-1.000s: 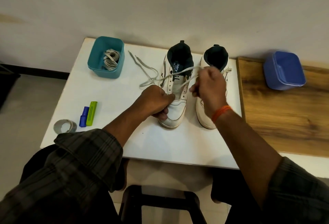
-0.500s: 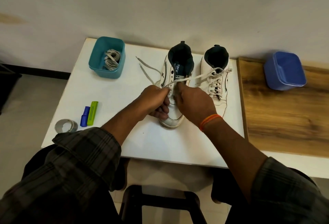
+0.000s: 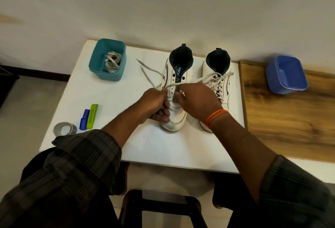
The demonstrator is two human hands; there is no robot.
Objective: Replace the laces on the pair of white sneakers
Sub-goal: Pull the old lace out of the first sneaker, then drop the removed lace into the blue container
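Two white high-top sneakers stand side by side on the white table (image 3: 101,101), toes toward me. The left sneaker (image 3: 176,82) has open eyelets and a loose white lace (image 3: 150,75) trailing off to its left. The right sneaker (image 3: 220,82) is laced. My left hand (image 3: 156,104) grips the left sneaker's side by its lower eyelets, with the lace running past its knuckles. My right hand (image 3: 197,101) pinches the lace at the eyelets in the middle of that shoe; the fingertips are partly hidden.
A teal bin (image 3: 107,59) with coiled laces stands at the table's back left. A blue marker (image 3: 84,119), a green marker (image 3: 92,116) and a grey tape roll (image 3: 63,129) lie front left. An empty blue bin (image 3: 286,74) sits on the wooden surface (image 3: 290,119) at right.
My right hand has come down from above the right sneaker to the left sneaker's eyelets. The lace's loose end has drawn in closer to the shoe. My left hand stays put.
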